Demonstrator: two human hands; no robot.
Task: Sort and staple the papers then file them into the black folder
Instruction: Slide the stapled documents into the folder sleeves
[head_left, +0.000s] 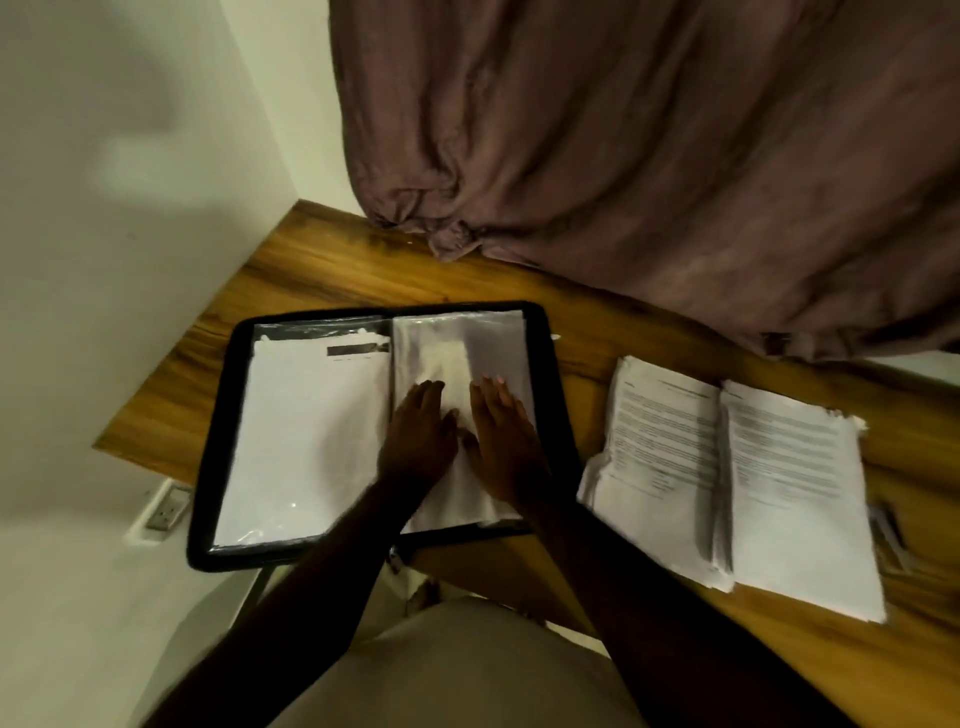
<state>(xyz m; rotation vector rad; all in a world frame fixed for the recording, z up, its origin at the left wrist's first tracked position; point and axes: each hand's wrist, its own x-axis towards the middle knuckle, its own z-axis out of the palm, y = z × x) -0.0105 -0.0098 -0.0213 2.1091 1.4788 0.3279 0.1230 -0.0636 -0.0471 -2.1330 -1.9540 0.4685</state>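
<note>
Black, white and warm brown.
The black folder (205, 467) frames a white sheet (296, 441) with a dark band along its top. The paper stacks (665, 447) at centre right are white with grey print lines. The table (311, 270) is golden-brown with darker grain, the curtain (649, 156) at upper right dusty mauve-brown, and the wall (130, 156) at upper left off-white.

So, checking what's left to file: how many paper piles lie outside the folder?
2. The left pile lies just right of the black folder; the right pile lies against it. More may hide beneath.
</note>
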